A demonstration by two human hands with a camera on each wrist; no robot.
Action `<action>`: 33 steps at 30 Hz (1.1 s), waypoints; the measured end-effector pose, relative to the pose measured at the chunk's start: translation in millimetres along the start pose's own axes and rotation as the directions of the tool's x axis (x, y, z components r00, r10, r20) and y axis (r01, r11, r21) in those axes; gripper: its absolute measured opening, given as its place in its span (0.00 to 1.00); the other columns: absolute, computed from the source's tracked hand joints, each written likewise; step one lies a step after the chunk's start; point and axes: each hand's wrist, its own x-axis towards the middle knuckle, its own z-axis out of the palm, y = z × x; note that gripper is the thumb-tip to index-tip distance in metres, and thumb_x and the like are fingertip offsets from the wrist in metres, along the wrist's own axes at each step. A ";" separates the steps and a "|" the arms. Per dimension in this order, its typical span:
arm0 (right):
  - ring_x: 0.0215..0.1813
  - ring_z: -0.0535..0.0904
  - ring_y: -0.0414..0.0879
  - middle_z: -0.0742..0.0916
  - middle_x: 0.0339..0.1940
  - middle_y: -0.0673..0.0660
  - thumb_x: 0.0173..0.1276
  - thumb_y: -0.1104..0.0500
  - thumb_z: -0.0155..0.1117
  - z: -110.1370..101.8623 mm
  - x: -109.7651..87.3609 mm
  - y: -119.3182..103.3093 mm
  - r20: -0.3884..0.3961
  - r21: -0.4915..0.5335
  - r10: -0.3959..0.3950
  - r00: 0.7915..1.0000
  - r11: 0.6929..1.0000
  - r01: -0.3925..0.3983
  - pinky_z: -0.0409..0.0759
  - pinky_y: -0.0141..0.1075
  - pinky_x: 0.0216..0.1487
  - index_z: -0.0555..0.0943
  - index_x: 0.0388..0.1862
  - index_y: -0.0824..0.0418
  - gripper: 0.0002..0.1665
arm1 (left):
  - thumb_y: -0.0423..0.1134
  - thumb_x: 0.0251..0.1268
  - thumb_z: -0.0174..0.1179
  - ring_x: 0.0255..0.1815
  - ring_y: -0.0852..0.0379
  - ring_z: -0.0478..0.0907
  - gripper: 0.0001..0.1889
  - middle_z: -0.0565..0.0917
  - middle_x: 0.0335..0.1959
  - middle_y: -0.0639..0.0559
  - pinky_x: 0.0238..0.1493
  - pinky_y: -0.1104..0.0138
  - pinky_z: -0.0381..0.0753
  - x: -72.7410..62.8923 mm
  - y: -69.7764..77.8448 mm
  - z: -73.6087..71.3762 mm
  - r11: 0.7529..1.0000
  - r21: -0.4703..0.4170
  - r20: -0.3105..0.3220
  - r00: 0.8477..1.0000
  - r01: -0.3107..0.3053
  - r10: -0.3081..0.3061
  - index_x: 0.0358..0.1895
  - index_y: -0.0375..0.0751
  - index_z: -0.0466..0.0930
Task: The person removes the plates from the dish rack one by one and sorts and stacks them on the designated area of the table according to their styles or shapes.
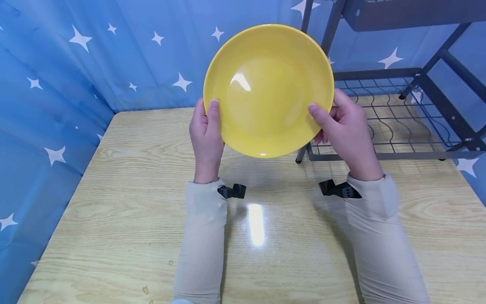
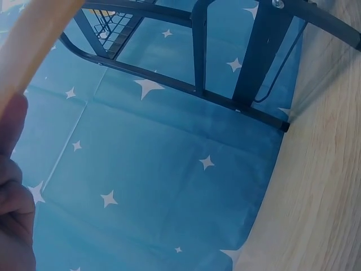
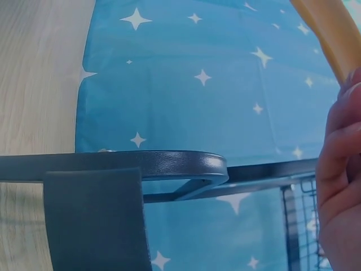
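Observation:
A round, glossy yellow plate (image 1: 269, 90) is held up above the table, its upper face turned toward the head camera. My left hand (image 1: 206, 137) grips its lower left rim, thumb on the face and fingers behind. At the lower right rim my right hand (image 1: 349, 133) pinches the plate, thumb on top and fingers curled beneath. Only the plate's edge (image 2: 34, 42) shows in the left wrist view, beside part of the left hand (image 2: 14, 209). The right wrist view also catches the edge of the plate (image 3: 330, 31) above the curled right fingers (image 3: 341, 147).
A dark metal rack (image 1: 379, 157) with a wire bottom shelf (image 1: 395, 122) stands at the right rear of the wooden table (image 1: 125, 202), close behind the right hand. Its upper tier (image 1: 414, 17) overhangs there. Blue star-printed curtain (image 1: 144, 55) surrounds the back and left side.

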 end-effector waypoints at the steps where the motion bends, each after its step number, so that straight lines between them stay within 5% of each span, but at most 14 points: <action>1: 0.15 0.73 0.50 0.82 0.21 0.59 0.63 0.53 0.57 -0.2 0.1 0.6 -0.009 0.009 -0.010 1.000 1.000 0.010 0.74 0.35 0.17 0.74 0.49 0.58 0.17 | 0.41 0.68 0.46 0.28 0.52 0.79 0.13 0.80 0.31 0.45 0.27 0.64 0.79 -0.5 2.5 0.4 1.000 -0.006 -0.004 1.000 -0.001 0.001 0.47 0.37 0.72; 20: 0.17 0.75 0.49 0.81 0.24 0.61 0.68 0.58 0.50 -0.6 2.5 7.8 -0.036 0.152 -0.096 0.995 0.983 0.100 0.72 0.31 0.16 0.74 0.54 0.60 0.17 | 0.38 0.68 0.46 0.34 0.49 0.79 0.14 0.80 0.36 0.41 0.37 0.61 0.79 3.2 3.2 -2.2 0.986 -0.147 -0.073 0.994 0.072 -0.083 0.50 0.35 0.72; 33: 0.14 0.73 0.48 0.78 0.20 0.63 0.69 0.60 0.47 -5.6 3.3 1.6 -0.221 0.184 -0.218 0.951 0.948 0.260 0.67 0.30 0.13 0.75 0.51 0.64 0.15 | 0.38 0.69 0.43 0.40 0.51 0.77 0.13 0.79 0.40 0.44 0.44 0.63 0.76 7.7 -20.8 -12.9 0.970 -0.208 -0.273 0.945 0.125 -0.180 0.49 0.38 0.73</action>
